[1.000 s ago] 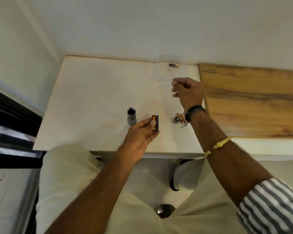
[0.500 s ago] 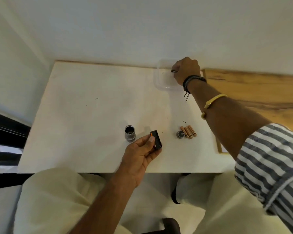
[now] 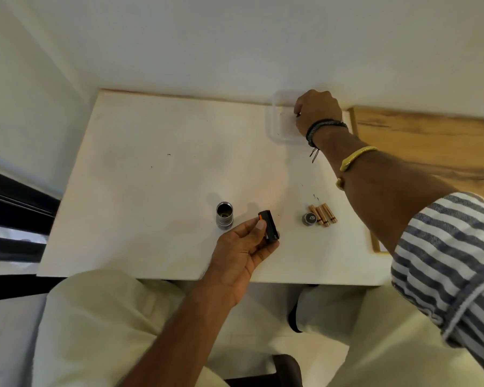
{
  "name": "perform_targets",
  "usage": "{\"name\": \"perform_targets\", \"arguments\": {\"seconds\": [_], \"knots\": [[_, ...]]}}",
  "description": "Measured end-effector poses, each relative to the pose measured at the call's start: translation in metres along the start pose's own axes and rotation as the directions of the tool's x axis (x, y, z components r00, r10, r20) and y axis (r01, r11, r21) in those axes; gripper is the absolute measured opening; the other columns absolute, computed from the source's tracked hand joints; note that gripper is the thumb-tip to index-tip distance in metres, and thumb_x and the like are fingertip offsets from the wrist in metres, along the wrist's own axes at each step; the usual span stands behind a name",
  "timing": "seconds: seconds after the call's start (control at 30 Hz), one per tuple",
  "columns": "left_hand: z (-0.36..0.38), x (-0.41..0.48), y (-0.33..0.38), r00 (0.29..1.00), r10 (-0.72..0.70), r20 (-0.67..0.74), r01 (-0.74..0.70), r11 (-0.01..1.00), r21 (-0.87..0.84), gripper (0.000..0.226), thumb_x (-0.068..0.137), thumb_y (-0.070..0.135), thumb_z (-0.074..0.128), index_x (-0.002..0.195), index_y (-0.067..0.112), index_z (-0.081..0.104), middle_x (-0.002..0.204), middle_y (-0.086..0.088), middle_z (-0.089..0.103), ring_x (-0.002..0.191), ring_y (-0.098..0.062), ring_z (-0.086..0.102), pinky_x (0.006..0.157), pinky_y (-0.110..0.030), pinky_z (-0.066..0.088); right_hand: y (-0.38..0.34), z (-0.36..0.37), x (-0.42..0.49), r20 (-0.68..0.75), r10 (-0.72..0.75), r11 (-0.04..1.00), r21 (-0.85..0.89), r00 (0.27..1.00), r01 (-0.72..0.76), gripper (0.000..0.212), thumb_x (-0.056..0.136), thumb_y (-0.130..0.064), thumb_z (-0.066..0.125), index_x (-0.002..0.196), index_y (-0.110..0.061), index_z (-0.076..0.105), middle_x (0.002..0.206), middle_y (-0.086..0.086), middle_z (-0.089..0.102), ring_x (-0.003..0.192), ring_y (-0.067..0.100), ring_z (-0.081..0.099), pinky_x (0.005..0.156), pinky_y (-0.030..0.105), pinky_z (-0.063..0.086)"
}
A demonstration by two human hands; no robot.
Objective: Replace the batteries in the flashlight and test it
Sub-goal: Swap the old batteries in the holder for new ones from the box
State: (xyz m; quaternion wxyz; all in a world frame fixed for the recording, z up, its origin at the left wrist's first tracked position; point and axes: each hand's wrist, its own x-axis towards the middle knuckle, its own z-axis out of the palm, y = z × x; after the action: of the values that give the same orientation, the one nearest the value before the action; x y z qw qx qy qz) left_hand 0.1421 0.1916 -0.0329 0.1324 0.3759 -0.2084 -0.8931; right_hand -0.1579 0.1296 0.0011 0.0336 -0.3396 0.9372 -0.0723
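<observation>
Hands well apart. Left hand (image 3: 243, 247) sat near front edge of surface (image 3: 151, 191), forearm angled in from below, thumb and fingers pinching one black battery holder (image 3: 269, 227) with orange end. Right hand (image 3: 317, 111) was far forward, arm stretched out, knuckles up, fingers curled down into one clear container (image 3: 277, 134); whether they gripped anything could not be told. One flashlight body (image 3: 224, 216) stood upright, open end up, just left of left hand. Three copper batteries (image 3: 323, 214) lay side by side to right of left hand, beside right forearm, next to one round cap (image 3: 308, 218).
</observation>
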Motion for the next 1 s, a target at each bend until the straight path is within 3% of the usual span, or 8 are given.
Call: {"name": "perform_targets", "arguments": {"seconds": [0.17,0.43,0.57,0.7,0.77,0.87,0.93,1.0], "knots": [[0.000,-0.003,0.001,1.000,-0.007,-0.001,0.007,1.000,-0.013,0.032,0.081,0.016,0.070,0.108,-0.001,0.069,0.100,-0.017,0.074,0.093,-0.025,0.073,0.080,-0.034,0.061,-0.002,-0.016,-0.023,-0.090,0.020,0.982,0.190,0.996,-0.002,0.027,0.088,-0.012,0.059,0.108,-0.020,0.075,0.111,0.007,0.073,0.105,0.030,0.066,0.081,0.032,0.053],[0.002,-0.015,0.002,1.000,0.003,0.022,-0.003,1.000,-0.012,0.019,0.098,0.006,0.057,0.112,-0.005,0.064,0.103,-0.021,0.074,0.096,-0.030,0.074,0.078,-0.035,0.061,-0.006,-0.052,-0.107,-0.217,0.049,0.886,0.460,0.975,0.057,0.020,0.082,-0.029,0.064,0.098,-0.024,0.076,0.092,-0.004,0.077,0.084,0.016,0.071,0.078,0.033,0.059],[0.005,-0.025,0.000,0.999,0.030,0.032,-0.030,1.000,0.001,0.017,0.097,0.005,0.058,0.109,-0.004,0.066,0.101,-0.022,0.074,0.095,-0.031,0.074,0.080,-0.036,0.061,-0.001,-0.053,-0.167,-0.185,0.087,0.738,0.672,0.979,0.062,0.019,0.083,-0.021,0.064,0.097,-0.022,0.076,0.089,-0.005,0.075,0.079,0.014,0.073,0.073,0.042,0.063],[0.004,-0.030,-0.004,0.997,0.056,0.055,-0.058,0.998,0.035,0.015,0.096,0.003,0.059,0.108,-0.004,0.066,0.100,-0.021,0.075,0.095,-0.031,0.074,0.080,-0.036,0.061,0.009,-0.042,-0.227,-0.114,0.116,0.536,0.844,0.987,0.035,0.020,0.087,-0.011,0.063,0.099,-0.020,0.076,0.083,-0.001,0.073,0.069,0.015,0.075,0.058,0.039,0.064],[0.002,-0.033,-0.008,0.995,0.069,0.068,-0.073,0.995,0.068,0.015,0.095,0.003,0.060,0.107,-0.003,0.067,0.102,-0.021,0.075,0.097,-0.031,0.074,0.081,-0.037,0.061,0.013,-0.035,-0.253,-0.080,0.117,0.476,0.879,0.990,0.015,0.022,0.089,-0.007,0.064,0.104,-0.018,0.077,0.084,0.002,0.074,0.072,0.019,0.075,0.063,0.043,0.065],[-0.003,-0.037,-0.012,0.995,0.074,0.072,-0.083,0.989,0.119,0.017,0.095,0.003,0.062,0.110,-0.003,0.066,0.106,-0.022,0.074,0.101,-0.033,0.073,0.082,-0.037,0.061,0.016,-0.028,-0.279,-0.013,0.093,0.486,0.873,0.996,-0.034,0.028,0.085,-0.005,0.071,0.108,-0.021,0.076,0.088,0.000,0.077,0.081,0.016,0.075,0.076,0.045,0.064],[-0.008,-0.040,-0.012,0.995,0.072,0.069,-0.081,0.986,0.147,0.020,0.094,0.003,0.062,0.113,-0.003,0.065,0.107,-0.022,0.074,0.102,-0.033,0.072,0.082,-0.036,0.061,0.016,-0.026,-0.290,0.029,0.080,0.479,0.875,0.996,-0.064,0.024,0.081,-0.007,0.076,0.100,-0.021,0.076,0.087,-0.002,0.078,0.083,0.016,0.075,0.082,0.048,0.063],[-0.012,-0.043,-0.011,0.995,0.074,0.067,-0.085,0.982,0.171,0.022,0.094,0.003,0.061,0.116,-0.004,0.064,0.107,-0.023,0.073,0.102,-0.033,0.072,0.082,-0.036,0.061,0.014,-0.025,-0.298,0.053,0.073,0.481,0.873,0.996,-0.082,0.015,0.080,-0.010,0.079,0.091,-0.019,0.077,0.084,-0.002,0.078,0.084,0.018,0.075,0.099,0.051,0.055]]}}
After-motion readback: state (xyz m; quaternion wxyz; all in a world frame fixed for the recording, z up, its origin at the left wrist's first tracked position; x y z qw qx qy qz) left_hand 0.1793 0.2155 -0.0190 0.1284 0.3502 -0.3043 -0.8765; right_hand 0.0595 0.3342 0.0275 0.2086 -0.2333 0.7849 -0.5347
